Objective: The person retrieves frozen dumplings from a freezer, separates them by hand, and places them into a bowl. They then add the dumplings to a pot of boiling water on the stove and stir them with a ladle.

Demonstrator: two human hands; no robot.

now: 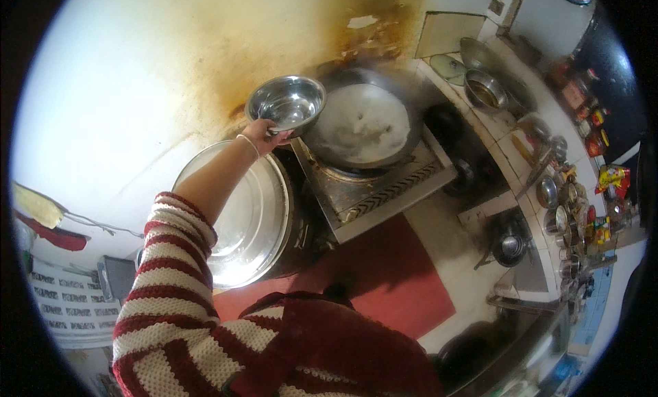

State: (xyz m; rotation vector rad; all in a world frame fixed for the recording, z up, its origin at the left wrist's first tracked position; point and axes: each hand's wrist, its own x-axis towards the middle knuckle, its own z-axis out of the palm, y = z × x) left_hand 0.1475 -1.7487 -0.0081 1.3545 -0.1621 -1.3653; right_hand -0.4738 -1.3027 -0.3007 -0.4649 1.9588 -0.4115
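Observation:
My left hand (266, 136), with a white bracelet at the wrist, grips the near rim of a shiny stainless steel bowl (289, 101). No food shows inside the bowl. It is held in the air beside the left edge of a large wok (325, 148), partly overlapping it. Pale, cloudy liquid (360, 120) with foam or steam fills much of the wok, and a few darker bits show in the middle. The wok rests on a metal gas stove (360, 199). My right hand is out of view.
Below my left forearm is a large round metal lid (247, 207). Along the right runs a tiled counter (506, 135) with a steel basin (485, 88), a glass lid (447, 68) and several seasoning bowls (558, 219). A red mat (390, 273) covers part of the floor.

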